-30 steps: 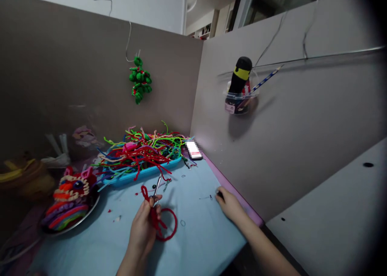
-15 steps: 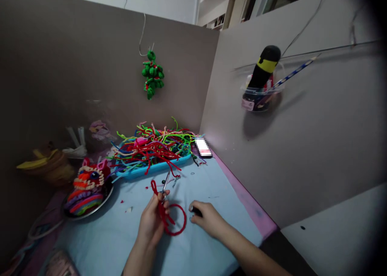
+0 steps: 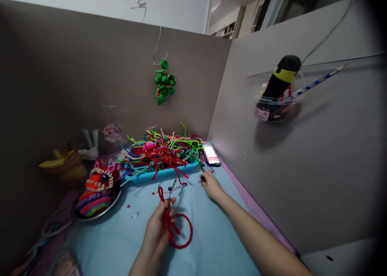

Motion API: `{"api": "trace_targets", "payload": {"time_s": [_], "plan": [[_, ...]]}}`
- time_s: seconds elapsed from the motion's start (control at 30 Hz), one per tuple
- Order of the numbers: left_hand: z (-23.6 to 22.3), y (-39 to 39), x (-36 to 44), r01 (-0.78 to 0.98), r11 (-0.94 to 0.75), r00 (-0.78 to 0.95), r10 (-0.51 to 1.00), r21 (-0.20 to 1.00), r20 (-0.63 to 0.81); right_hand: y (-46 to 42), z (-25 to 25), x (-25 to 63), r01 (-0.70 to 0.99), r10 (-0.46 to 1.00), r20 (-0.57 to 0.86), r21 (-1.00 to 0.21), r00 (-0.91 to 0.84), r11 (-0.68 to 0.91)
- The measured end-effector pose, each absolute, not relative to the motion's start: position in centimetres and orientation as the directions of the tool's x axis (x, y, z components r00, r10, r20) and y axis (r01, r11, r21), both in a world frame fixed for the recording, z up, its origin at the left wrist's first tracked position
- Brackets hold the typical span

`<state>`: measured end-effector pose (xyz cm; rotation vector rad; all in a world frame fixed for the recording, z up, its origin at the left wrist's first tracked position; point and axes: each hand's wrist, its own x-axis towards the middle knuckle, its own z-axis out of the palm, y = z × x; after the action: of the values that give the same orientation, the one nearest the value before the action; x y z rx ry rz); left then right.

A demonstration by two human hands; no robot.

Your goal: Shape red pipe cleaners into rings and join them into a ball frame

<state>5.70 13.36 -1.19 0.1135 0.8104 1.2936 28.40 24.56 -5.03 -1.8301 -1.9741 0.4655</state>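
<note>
Here in the left hand (image 3: 157,227), fingers closed, is a fuzzy red cord (image 3: 191,231), one small loop poking up and a big round one hanging out toward the right hand's side. The same hand grips a pair of slim silver scissors (image 3: 172,188), blades pointing up and away from the person, over the pale blue cloth (image 3: 211,235).

And over to the right hand (image 3: 213,186) — it's low at the cloth, fingertips pinching a small black object (image 3: 203,179), just this side of the lit phone with a blurred-out screen (image 3: 211,155).

Behind the scissors sits the bright blue plastic tray (image 3: 163,173), heaped with tangled, many-coloured fuzzy stems (image 3: 169,153), some spilling over its rim. On the left, a striped, multicoloured fuzzy figure (image 3: 99,183) rests in a round metal bowl (image 3: 104,214).

Up on the walls, a green fuzzy tree-shaped ornament (image 3: 165,82) dangles from a wire, and a clear plastic container (image 3: 273,101) holds a black-and-yellow item (image 3: 286,72) — plus a blue patterned pencil (image 3: 320,81), leaning out.
</note>
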Motion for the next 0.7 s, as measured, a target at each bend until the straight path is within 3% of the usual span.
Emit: {"api": "trace_targets", "payload": {"time_s": [0.3,0.43,0.5,0.57,0.63,0.7], "plan": [[-1.1,13.7,5.4,-0.839,0.297,0.026,0.859,0.456,-0.511,24.7,-6.1,27.3,0.876,0.993,0.077,-0.468,-0.092,0.118],[-0.7,13.8,5.2,-0.847,0.323,0.050,0.839,0.422,-0.542,23.8,-1.8,28.7,0.845,0.987,0.148,-0.519,-0.060,0.130],[-0.6,13.9,5.0,-0.846,0.329,0.054,0.836,0.419,-0.547,22.9,3.0,30.1,0.830,0.963,0.268,-0.531,-0.028,0.171],[-0.6,13.9,4.8,-0.846,0.338,0.065,0.834,0.413,-0.548,21.7,9.2,31.7,0.806,0.829,0.559,-0.498,0.016,0.320],[-0.7,14.0,4.6,-0.840,0.364,0.101,0.832,0.401,-0.545,20.6,15.6,33.4,0.857,0.600,0.798,-0.350,0.061,0.379],[-0.7,14.0,4.4,-0.832,0.390,0.134,0.832,0.395,-0.539,20.3,21.1,35.2,0.940,0.376,0.924,-0.183,0.064,0.288]]}}
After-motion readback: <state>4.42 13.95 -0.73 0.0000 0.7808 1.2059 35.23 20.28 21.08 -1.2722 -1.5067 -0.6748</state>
